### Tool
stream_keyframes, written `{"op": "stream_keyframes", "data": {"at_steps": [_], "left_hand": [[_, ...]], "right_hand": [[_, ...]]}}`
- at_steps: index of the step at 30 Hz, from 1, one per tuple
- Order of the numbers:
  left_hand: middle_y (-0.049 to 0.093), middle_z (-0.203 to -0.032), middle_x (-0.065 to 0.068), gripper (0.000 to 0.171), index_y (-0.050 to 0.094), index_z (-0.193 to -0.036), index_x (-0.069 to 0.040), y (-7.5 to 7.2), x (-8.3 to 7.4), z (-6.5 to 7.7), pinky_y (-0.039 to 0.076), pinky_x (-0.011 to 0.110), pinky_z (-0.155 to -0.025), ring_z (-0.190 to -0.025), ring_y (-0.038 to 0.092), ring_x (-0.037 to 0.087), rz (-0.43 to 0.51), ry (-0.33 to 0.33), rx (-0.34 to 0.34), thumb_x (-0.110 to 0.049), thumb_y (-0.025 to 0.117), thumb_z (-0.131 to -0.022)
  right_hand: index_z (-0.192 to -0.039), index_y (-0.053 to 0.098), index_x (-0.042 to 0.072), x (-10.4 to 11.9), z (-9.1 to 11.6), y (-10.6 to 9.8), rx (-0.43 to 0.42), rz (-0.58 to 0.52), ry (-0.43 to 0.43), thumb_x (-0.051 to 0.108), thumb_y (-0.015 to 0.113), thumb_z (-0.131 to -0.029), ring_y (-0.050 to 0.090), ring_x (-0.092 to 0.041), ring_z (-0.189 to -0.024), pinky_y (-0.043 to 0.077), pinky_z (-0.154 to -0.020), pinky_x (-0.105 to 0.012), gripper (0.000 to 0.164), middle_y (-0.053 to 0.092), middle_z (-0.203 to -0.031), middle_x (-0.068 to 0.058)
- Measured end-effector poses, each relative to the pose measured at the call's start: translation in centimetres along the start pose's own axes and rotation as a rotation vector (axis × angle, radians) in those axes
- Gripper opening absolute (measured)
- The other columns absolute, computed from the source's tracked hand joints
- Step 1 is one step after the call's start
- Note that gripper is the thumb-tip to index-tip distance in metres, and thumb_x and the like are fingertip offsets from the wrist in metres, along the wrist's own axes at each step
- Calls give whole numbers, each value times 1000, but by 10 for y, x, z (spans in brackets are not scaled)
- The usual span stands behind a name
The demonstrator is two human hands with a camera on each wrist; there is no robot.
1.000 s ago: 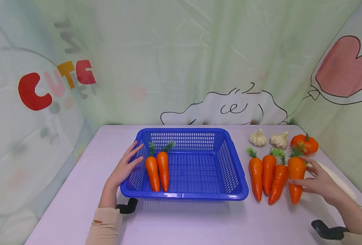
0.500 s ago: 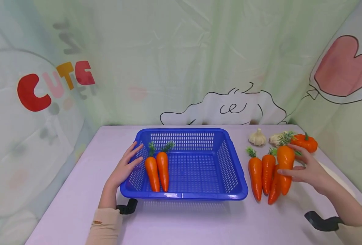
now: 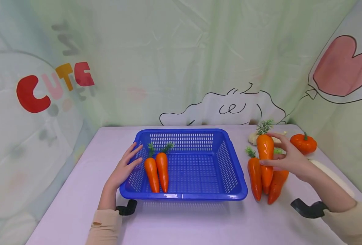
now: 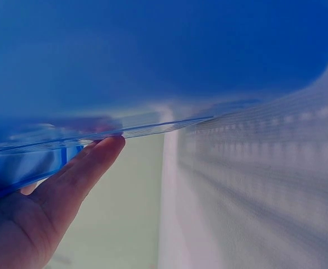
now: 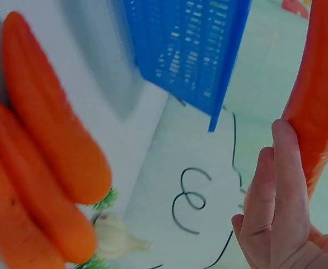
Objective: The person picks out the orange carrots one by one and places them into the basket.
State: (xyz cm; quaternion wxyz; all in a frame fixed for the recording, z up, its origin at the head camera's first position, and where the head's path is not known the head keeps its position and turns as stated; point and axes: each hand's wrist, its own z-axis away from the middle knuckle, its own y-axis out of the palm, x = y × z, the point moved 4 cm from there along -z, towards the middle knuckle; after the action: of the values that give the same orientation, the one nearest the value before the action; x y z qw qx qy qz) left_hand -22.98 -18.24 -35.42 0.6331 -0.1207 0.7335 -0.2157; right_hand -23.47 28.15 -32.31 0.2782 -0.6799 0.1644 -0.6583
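One carrot (image 3: 265, 147), pinched by right hand's (image 3: 289, 158) fingers, raised above three carrots (image 3: 254, 177) right of basket (image 3: 184, 196). Left hand (image 3: 122, 168), fingers spread (nearly straight), touching basket's left side. Two carrots (image 3: 152, 175) inside, left.

Coloured letters (image 3: 56, 91) on the left curtain (image 3: 18, 136) read "CUTE".

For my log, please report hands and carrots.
Right hand holds one carrot above three others. Left hand at left side of basket. Two carrots inside. Possibly in the way: basket's right rim.
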Motion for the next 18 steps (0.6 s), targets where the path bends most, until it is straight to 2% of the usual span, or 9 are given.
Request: {"op": "stream_keyframes", "data": {"at_steps": [8, 15, 18], "left_hand": [[9, -152, 14, 50, 34, -141, -6, 0, 0, -1, 9, 66, -101, -137, 5, 37, -5, -1, 0, -17, 46, -94], [9, -152, 15, 50, 34, -141, -5, 0, -1, 0, 9, 66, -101, -137, 6, 38, -6, 4, -2, -16, 46, -94], [9, -152, 15, 50, 34, -141, -5, 0, -1, 0, 9, 67, -101, -137, 6, 38, -7, 2, -3, -16, 46, -94]], "right_hand": [[-146, 6, 15, 33, -7, 19, 46, 19, -10, 27, 73, -77, 56, -40, -97, 55, -66, -41, 97, 19, -136, -36], [-145, 9, 17, 59, -16, 41, 116, -42, -55, 24, 75, -75, 59, -36, -93, 55, -67, -42, 96, 18, -137, -34], [-144, 10, 18, 67, -21, 49, 146, -51, -69, 24, 76, -75, 62, -30, -88, 55, -67, -41, 96, 19, -138, -32]]}}
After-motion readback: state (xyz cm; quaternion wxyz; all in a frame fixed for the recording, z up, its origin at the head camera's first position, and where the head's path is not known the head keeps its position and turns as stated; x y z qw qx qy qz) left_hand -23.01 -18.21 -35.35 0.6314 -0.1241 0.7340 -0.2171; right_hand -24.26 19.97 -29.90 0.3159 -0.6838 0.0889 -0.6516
